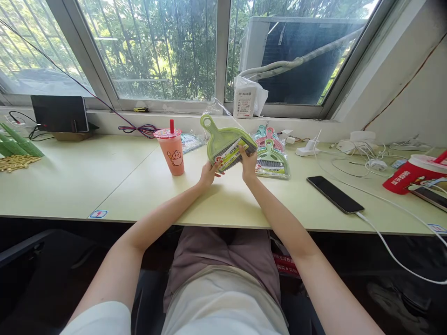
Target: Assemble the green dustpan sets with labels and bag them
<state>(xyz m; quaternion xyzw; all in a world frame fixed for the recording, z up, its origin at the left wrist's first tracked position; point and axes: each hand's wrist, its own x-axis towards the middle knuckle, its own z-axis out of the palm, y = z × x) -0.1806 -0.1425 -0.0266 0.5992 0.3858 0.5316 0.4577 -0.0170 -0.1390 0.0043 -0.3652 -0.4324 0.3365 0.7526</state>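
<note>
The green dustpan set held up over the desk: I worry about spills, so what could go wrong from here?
The pink drink cup stands close beside the left hand; a sideways elbow or swing of the green dustpan set could tip it. Both hands, right hand included, grip only its lower edge, so it might slip. The white cable trails off the desk edge and could snag.

We see a pink drink cup [172,151] with a red straw standing on the pale desk [70,181]. Behind it, coloured wires [138,129] trail along the sill. Far left, a black tablet [59,113] leans upright, with green leaves [17,144] near it. On the right, a black phone [334,194] lies flat, plugged into a white cable [384,242]. Beyond that, a red cup [414,173] lies tipped over.
</note>
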